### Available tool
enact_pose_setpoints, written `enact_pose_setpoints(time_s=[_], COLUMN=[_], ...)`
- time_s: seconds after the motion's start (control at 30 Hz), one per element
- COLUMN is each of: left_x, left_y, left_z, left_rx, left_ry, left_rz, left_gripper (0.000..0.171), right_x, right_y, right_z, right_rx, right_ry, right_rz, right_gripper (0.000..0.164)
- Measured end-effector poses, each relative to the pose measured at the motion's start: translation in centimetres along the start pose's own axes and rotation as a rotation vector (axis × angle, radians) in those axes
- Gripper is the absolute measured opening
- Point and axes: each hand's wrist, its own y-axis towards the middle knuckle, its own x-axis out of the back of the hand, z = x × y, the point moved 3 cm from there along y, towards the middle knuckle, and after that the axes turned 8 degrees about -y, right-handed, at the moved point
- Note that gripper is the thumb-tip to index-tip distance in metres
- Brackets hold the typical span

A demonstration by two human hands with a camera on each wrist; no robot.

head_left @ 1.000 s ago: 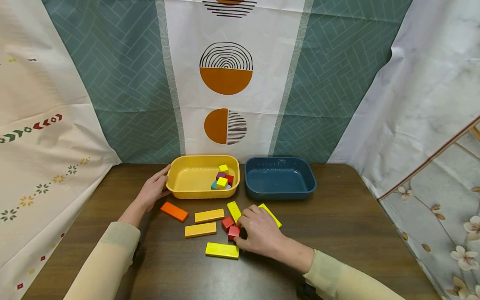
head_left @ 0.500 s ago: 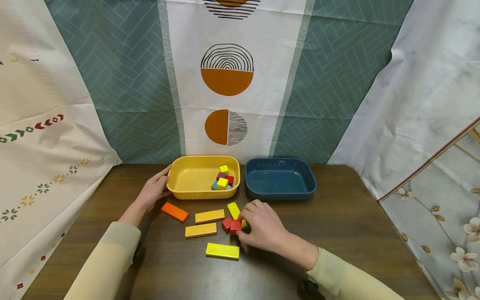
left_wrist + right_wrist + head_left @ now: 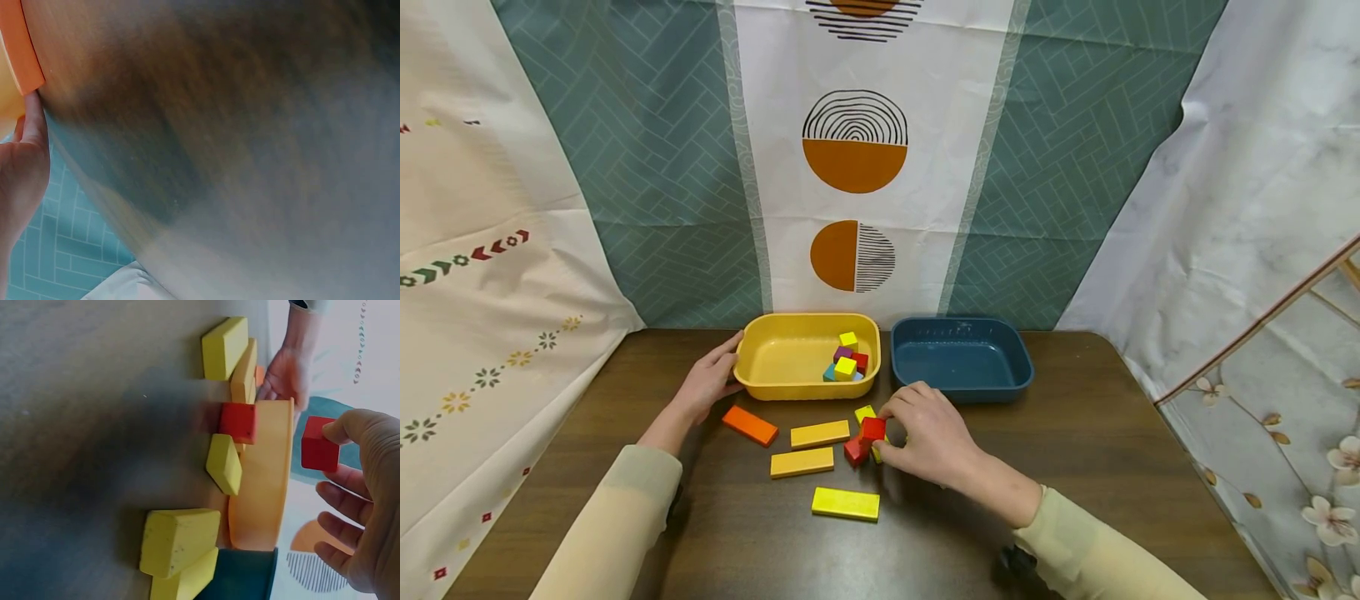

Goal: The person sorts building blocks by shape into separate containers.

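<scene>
My right hand [image 3: 928, 433] pinches a red cube [image 3: 873, 429] between thumb and fingers, and the right wrist view shows that cube [image 3: 320, 444] raised off the table. A second red cube [image 3: 854, 452] lies just below it, by a yellow block [image 3: 864, 412] partly covered by the held cube and hand. My left hand [image 3: 709, 379] rests against the left end of the yellow tray [image 3: 752, 388], its fingers fairly straight along the wall. Inside the tray, at the right, sit several small cubes [image 3: 846, 368] in yellow, purple, red and blue.
A dark blue tray [image 3: 962, 393] stands right of the yellow one. On the brown table [image 3: 737, 533] lie an orange block [image 3: 750, 425], two light orange blocks [image 3: 802, 462] and a yellow block [image 3: 846, 503]. Further yellow blocks [image 3: 180, 544] show near the blue tray in the right wrist view.
My right hand has taken hold of the nearer red cube and lifted it up and away from the other one. The left hand stays at the tray.
</scene>
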Motion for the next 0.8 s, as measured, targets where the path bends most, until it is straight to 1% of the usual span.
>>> enact_pose_setpoints(time_s=[0.2,0.5,0.8], left_x=[0.1,0.0,0.0], left_y=[0.1,0.1,0.2], left_z=[0.1,0.1,0.2], left_rx=[0.000,-0.001,0.001], left_ry=[0.001,0.001,-0.013], left_rz=[0.002,0.002,0.004], left_gripper=[0.057,0.057,0.057], right_x=[0.5,1.3,2.2], right_y=[0.5,1.6,3.3], right_z=[-0.3,-0.7,-0.9], right_rx=[-0.021,-0.007,-0.013], right_ry=[0.014,0.014,0.044], right_rz=[-0.034,-0.114,-0.140], right_gripper=[0.032,0.030,0.033])
